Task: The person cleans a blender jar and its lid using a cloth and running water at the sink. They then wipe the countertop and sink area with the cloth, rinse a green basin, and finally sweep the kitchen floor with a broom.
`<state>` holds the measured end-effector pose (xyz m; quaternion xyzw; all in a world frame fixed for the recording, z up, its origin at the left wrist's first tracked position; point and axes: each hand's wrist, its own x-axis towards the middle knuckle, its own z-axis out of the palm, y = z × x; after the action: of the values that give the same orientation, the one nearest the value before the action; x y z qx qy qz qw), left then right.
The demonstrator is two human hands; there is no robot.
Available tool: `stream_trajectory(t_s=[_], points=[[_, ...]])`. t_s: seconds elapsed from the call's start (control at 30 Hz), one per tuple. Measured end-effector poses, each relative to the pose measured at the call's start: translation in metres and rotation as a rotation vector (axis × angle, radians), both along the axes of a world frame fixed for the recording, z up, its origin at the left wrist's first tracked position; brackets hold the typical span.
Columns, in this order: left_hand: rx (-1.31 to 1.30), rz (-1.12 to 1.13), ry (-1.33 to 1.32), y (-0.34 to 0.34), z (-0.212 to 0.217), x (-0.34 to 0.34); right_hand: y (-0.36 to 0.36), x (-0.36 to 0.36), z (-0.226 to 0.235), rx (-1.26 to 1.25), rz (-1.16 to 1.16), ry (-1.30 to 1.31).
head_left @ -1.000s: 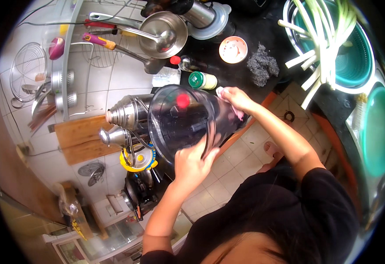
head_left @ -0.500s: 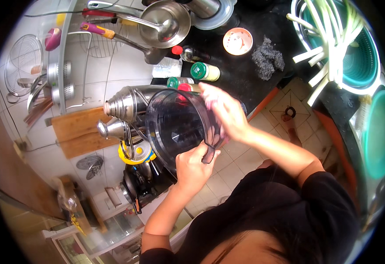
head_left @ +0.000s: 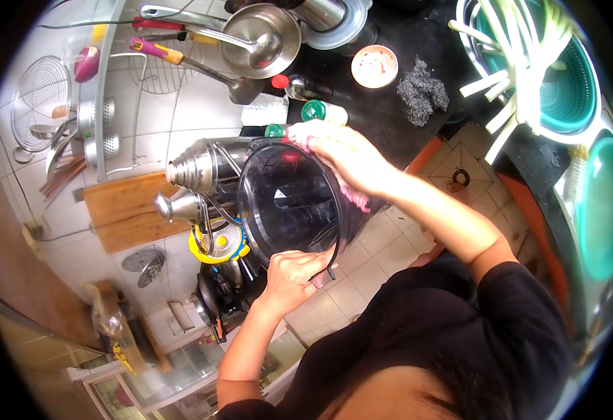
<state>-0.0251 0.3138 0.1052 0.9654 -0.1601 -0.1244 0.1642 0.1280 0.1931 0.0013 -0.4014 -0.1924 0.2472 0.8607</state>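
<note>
With the fingers of the left hand [head_left: 289,283] closed on its near edge, holds one see-through dark container [head_left: 285,217] in mid-air, against the edge of the counter [head_left: 394,129]. Grips one pink cloth [head_left: 355,199] with the fingers of the right hand [head_left: 348,161], pressed to the outer wall near the rim. Counted around: two metal vessels [head_left: 208,168] just past the container, two green-lidded jars [head_left: 333,113], one red-capped bottle [head_left: 305,89], one orange-edged dish [head_left: 374,66], one tangle of steel wool [head_left: 422,94], one steel pan [head_left: 275,21] with one ladle [head_left: 268,50] across it, one green colander [head_left: 573,101] under a bunch of pale stalks [head_left: 527,77]. Reaches up from the lower edge with the left forearm, with knuckles toward the camera; comes across from the right with the right arm, bent at the elbow, palm down over the cloth. Holds the container tipped sideways, with wide round mouth turned left, smoky glossy walls, a pale glint inside and a red patch showing through near the top
</note>
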Motion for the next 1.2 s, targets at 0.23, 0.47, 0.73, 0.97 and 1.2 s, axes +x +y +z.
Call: stream_trajectory(t_s=[0.23, 0.47, 0.73, 0.97, 1.2], points=[[0.02, 0.002, -0.007, -0.006, 0.001, 0.004, -0.027, -0.103, -0.036, -0.147, -0.654, -0.642], [0.07, -0.06, 0.064, 0.006, 0.002, -0.002, -0.014, -0.033, -0.019, -0.138, -0.276, -0.217], [0.109, -0.187, 0.124, 0.027, 0.009, -0.003, 0.029, 0.02, -0.145, -0.012, 0.162, 0.209], [0.573, 0.052, -0.057, 0.062, 0.03, -0.008, 0.048, -0.041, -0.146, -0.187, -0.33, 0.045], [0.027, 0.292, 0.15, -0.007, 0.06, 0.003, 0.001, -0.047, -0.048, -0.285, -0.198, 0.246]])
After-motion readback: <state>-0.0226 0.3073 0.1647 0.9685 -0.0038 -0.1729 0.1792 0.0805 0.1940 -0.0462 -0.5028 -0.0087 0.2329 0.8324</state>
